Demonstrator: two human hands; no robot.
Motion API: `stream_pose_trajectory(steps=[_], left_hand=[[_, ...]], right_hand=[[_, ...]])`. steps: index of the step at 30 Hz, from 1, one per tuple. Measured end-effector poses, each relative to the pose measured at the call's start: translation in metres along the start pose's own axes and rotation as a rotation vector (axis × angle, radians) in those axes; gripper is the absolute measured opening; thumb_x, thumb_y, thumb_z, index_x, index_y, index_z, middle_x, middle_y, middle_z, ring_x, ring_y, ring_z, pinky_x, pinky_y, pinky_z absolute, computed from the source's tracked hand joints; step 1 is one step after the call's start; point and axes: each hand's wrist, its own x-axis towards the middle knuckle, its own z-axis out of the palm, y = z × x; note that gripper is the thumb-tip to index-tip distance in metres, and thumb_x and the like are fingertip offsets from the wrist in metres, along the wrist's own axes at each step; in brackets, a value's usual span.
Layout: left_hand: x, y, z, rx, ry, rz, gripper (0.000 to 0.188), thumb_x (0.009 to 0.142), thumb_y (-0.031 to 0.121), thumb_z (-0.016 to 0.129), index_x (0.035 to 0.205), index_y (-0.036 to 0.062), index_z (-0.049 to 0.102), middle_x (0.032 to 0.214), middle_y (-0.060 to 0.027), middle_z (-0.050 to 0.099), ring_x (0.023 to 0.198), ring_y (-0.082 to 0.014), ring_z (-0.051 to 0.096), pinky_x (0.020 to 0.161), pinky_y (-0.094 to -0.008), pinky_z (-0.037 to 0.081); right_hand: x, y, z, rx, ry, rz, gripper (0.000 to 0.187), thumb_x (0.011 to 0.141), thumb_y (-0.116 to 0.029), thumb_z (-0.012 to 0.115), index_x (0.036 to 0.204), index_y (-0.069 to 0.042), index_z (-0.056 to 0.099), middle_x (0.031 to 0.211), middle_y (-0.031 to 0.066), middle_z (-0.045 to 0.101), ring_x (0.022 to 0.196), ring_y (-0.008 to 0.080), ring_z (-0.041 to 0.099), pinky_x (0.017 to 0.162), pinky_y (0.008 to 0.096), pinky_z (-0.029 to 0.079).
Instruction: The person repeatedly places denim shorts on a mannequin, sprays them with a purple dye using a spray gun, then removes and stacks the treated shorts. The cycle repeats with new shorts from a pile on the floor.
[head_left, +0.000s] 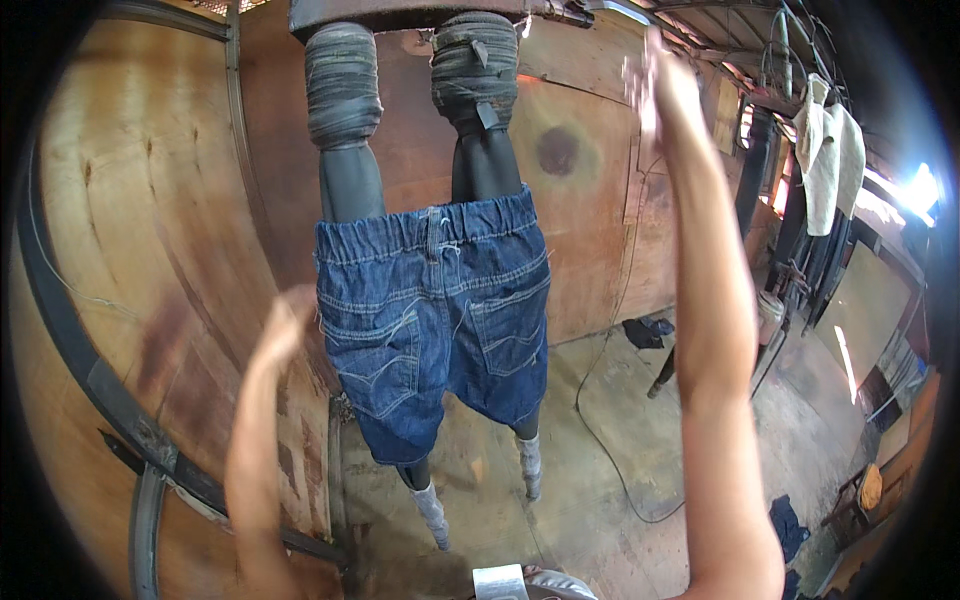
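Note:
A pair of dark blue denim shorts [432,310] hangs in front of me, with an elastic waistband at the top and stitched pockets facing me. It is pulled over two dark, leg-shaped forms [352,180] that come down from above. My left hand [288,325] is at the left side edge of the shorts. It is blurred, and I cannot tell whether it touches the cloth. Up at the far right, away from the shorts, my right hand [668,95] is raised. Motion smears its fingers, so whether it holds anything is unclear.
Grey wrapping [342,85] covers the upper forms, under a dark beam [400,12]. Plywood walls [150,200] stand left and behind. A cable [590,420] runs down onto the floor. Pale cloth [828,150] hangs at right, and dark cloth [788,528] lies on the floor.

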Motion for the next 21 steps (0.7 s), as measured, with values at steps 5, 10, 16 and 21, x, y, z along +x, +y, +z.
stream_pose_trajectory(steps=[5,10,16,21], left_hand=[[0.112,0.136,-0.048,-0.447,0.216,0.241,0.087,0.095,0.066,0.047,0.145,-0.0044,0.042,0.146,-0.0227,0.048,0.136,-0.0328,0.046,0.115,-0.0457,0.033],[0.168,0.251,-0.102,-0.886,0.177,0.28,0.098,0.094,0.066,0.049,0.15,-0.0106,0.026,0.157,-0.029,0.027,0.147,-0.037,0.028,0.121,-0.0449,0.022],[0.218,0.247,-0.104,-0.751,0.337,0.286,0.097,0.093,0.065,0.05,0.149,-0.0104,0.026,0.155,-0.0287,0.029,0.145,-0.0367,0.029,0.12,-0.0447,0.024],[0.226,0.22,-0.072,-0.499,0.369,0.33,0.096,0.093,0.065,0.051,0.149,-0.0103,0.027,0.154,-0.0286,0.03,0.144,-0.0366,0.03,0.119,-0.0445,0.024]], right_hand=[[0.091,-0.087,0.095,-0.999,-0.162,-0.444,0.045,0.101,-0.043,0.051,0.102,0.0,0.064,0.09,0.013,0.067,0.083,0.0276,0.065,0.074,0.0417,0.052],[-0.042,-0.047,0.118,-0.72,0.025,-1.2,0.042,0.093,-0.044,0.061,0.094,-0.003,0.068,0.09,0.0168,0.067,0.085,0.0299,0.066,0.076,0.0415,0.052],[-0.177,0.039,0.134,-0.853,-0.594,-1.219,0.051,0.091,-0.051,0.062,0.072,-0.004,0.068,0.057,0.0172,0.062,0.057,0.0352,0.065,0.059,0.0468,0.053],[-0.167,0.064,0.131,-0.655,-0.508,-1.228,0.053,0.086,-0.051,0.069,0.054,-0.011,0.056,0.049,0.0077,0.055,0.045,0.0273,0.059,0.045,0.039,0.045]])
